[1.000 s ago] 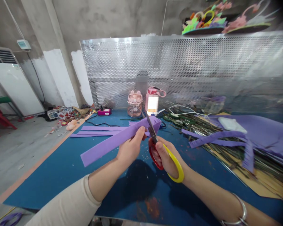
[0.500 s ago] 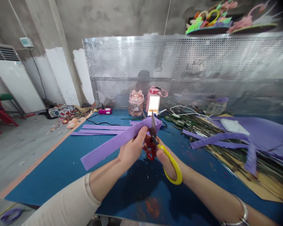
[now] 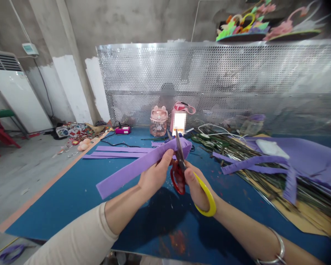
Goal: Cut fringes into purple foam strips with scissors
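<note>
Between the thumb and fingers of my left hand point(image 3: 157, 170) is a long purple strip point(image 3: 127, 173), its near end hanging toward the lower left. My right hand point(image 3: 197, 184) holds scissors point(image 3: 179, 152) with one yellow and one red handle loop. The blades stand apart and point away from me, with the strip's far part between them. One blade shows above the strip; the other is mostly behind it. My left fingers under the strip are hidden. More purple strips point(image 3: 118, 151) lie flat on the blue table point(image 3: 71, 195) behind my left hand.
Green wire-like stems point(image 3: 253, 176) are heaped at the right with purple pieces over them. A pink clear bottle point(image 3: 158, 121) and a pink pouch-like item point(image 3: 176, 119) stand at the back before a perforated metal panel point(image 3: 132, 73). A magenta power socket point(image 3: 123, 130) sits at back left.
The scissors' loops have spread further apart and the blades are wider open. My right hand has shifted slightly right. My left hand and the strip have barely moved.
</note>
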Demonstrator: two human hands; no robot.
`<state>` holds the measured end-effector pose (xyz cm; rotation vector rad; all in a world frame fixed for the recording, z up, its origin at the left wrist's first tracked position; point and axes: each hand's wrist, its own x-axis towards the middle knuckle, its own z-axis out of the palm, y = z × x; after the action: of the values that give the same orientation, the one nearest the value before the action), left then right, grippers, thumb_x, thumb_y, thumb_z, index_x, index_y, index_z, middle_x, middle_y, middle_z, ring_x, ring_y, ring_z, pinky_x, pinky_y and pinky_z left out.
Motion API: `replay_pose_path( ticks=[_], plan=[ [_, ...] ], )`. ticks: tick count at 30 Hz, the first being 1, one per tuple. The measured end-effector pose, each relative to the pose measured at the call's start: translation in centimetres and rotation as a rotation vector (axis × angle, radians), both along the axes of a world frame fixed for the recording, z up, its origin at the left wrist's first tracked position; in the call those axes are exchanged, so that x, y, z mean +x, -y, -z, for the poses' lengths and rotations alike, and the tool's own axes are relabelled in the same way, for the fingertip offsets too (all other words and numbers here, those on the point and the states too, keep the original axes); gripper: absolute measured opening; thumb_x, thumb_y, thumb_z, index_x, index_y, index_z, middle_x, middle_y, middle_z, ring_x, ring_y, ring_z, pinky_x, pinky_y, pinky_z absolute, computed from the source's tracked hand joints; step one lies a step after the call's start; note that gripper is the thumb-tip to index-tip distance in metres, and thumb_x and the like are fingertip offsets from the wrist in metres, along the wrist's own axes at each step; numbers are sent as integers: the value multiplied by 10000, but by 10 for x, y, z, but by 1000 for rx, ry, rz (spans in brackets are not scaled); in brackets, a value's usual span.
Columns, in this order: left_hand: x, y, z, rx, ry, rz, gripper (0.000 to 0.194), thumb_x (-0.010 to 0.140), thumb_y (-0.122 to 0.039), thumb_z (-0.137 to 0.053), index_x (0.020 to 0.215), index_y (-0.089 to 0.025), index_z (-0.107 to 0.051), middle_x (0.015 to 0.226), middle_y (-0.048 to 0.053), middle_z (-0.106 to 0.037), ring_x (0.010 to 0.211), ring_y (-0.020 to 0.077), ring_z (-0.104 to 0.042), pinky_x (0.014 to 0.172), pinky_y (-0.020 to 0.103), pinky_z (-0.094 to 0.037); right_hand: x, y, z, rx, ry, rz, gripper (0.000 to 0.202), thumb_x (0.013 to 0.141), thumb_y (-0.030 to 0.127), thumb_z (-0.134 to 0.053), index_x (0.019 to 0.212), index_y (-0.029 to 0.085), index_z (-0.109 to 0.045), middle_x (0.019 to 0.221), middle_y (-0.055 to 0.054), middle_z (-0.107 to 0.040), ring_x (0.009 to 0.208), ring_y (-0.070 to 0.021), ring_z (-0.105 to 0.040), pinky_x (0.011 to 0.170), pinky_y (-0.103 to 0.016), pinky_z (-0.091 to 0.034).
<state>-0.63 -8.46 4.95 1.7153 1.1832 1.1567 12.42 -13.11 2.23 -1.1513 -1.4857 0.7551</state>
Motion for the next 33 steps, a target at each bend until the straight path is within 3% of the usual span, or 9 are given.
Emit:
replay_pose_path(
  ticks=[10,22,25,28,33],
  plan=[
    [0,-3,0,-2,11,38,462,837,-569,-393,855,-229,-706,795,14,-709,809,202,-644,809,310,-447,-1,-2,7,-58,-190,-144,539,793,716,-404,894,190,-476,554,83,-289,393,-55,-245,334,-189,-234],
    [1,-5,2,-71,66,40,456,821,-575,-418,776,-214,-694,774,14,-711,808,200,-643,799,302,-443,1,-5,10,-124,-186,-146,531,776,719,-431,879,199,-458,555,90,-273,406,-50,-210,341,-176,-200],
    [1,-6,3,-76,83,41,440,828,-564,-412,798,-226,-693,785,5,-711,818,194,-641,797,298,-442,3,-5,9,-38,-97,-171,570,781,734,-388,961,201,-476,593,67,-331,433,-75,-285,370,-204,-299],
    [1,-7,4,-71,111,25,445,830,-563,-403,743,-221,-675,744,5,-704,794,190,-643,781,297,-447,5,-5,7,100,45,-176,623,806,726,-339,1103,197,-480,771,-15,-499,603,-141,-465,556,-273,-462],
    [1,-7,5,-27,105,18,480,835,-580,-378,686,-214,-652,708,15,-696,770,197,-646,786,314,-452,7,-5,6,186,191,-175,654,855,671,-306,1280,190,-433,1064,-108,-583,849,-225,-568,769,-327,-499]
  ],
)
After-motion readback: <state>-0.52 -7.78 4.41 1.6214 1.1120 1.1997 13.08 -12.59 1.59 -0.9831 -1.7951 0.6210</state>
